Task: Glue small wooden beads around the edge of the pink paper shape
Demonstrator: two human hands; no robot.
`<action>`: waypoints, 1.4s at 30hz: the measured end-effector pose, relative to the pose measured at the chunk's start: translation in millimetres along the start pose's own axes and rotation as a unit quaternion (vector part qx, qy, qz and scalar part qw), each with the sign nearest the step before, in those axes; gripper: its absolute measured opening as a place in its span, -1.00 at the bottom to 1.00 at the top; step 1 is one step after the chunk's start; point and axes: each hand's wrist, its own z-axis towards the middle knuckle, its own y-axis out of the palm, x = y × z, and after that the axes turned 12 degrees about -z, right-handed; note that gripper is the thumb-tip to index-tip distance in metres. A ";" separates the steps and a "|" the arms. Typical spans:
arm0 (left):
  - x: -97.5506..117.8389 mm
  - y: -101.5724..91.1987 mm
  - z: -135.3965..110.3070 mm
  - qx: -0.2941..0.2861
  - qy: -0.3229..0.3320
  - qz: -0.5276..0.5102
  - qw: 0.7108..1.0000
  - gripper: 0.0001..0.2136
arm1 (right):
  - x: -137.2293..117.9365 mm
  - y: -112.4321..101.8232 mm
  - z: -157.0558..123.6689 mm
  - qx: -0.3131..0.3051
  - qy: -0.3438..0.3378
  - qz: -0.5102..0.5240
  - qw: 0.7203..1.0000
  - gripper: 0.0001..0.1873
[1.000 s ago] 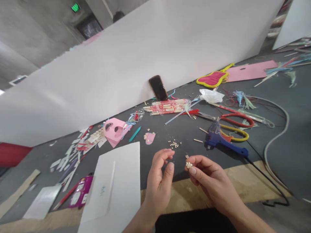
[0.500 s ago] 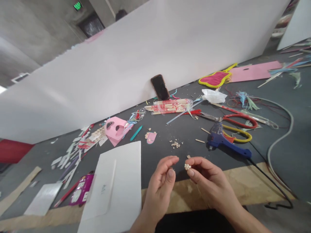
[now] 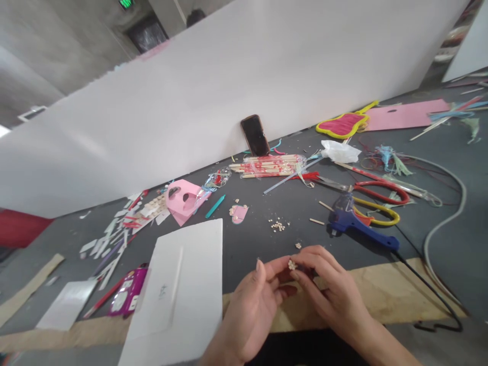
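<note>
Cream beads (image 3: 292, 265), blue glue gun (image 3: 346, 222)

A craft workshop, by the look of it — a corded glue gun (image 3: 356, 229), scissors (image 3: 335, 184), thread tassels (image 3: 386, 152) and cut pink card (image 3: 407, 115) litter a dark worktop (image 3: 244, 244). Behind the white partition (image 3: 190, 101) — bare concrete (image 3: 95, 30) and a lit green sign (image 3: 125, 4).

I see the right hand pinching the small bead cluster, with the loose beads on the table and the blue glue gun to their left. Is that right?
Not quite. In the head view, the blue glue gun lies to the right of the loose beads. The rest is correct: the right hand pinches the small bead cluster, and the loose beads are on the table.
</note>
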 end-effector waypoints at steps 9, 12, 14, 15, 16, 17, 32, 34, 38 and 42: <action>4.4 0.3 -3.3 -0.027 -0.006 -0.006 1.000 -0.44 | -0.9 3.7 1.3 -0.010 -0.012 -0.054 0.998 -0.81; 4.8 -0.2 -3.9 -0.034 -0.003 -0.006 0.999 -0.44 | -1.9 5.1 1.6 -0.011 -0.014 -0.057 0.998 -0.81; 5.0 -0.6 -4.4 -0.038 0.001 -0.006 0.999 -0.44 | -2.7 6.0 2.1 -0.011 -0.013 -0.057 0.998 -0.82; 5.1 -0.7 -4.8 -0.040 0.003 -0.006 0.999 -0.44 | -3.0 6.4 2.4 -0.012 -0.013 -0.058 0.998 -0.82; 5.1 -0.9 -5.3 -0.041 0.004 -0.005 0.999 -0.44 | -3.2 6.9 2.8 -0.011 -0.013 -0.058 0.998 -0.82; 5.1 -1.1 -5.9 -0.043 0.005 -0.005 0.999 -0.44 | -3.3 7.4 3.1 -0.011 -0.013 -0.058 0.998 -0.82; 30.7 -41.5 -27.5 0.104 0.116 0.032 0.987 -0.58 | -3.0 -33.9 36.4 -0.078 -0.045 -0.125 0.988 -0.90; 51.4 -48.4 -40.7 0.107 0.135 0.128 0.977 -0.61 | -1.9 -43.1 55.5 -0.091 -0.079 -0.164 0.979 -0.89; 104.3 -61.6 -53.0 0.147 0.171 0.376 0.898 -0.61 | -9.6 -47.6 105.6 -0.085 -0.142 -0.220 0.961 -0.86; 139.9 -84.4 -22.6 0.135 0.270 0.550 0.779 -0.66 | -18.6 -24.2 160.3 -0.067 -0.108 -0.216 0.968 -0.84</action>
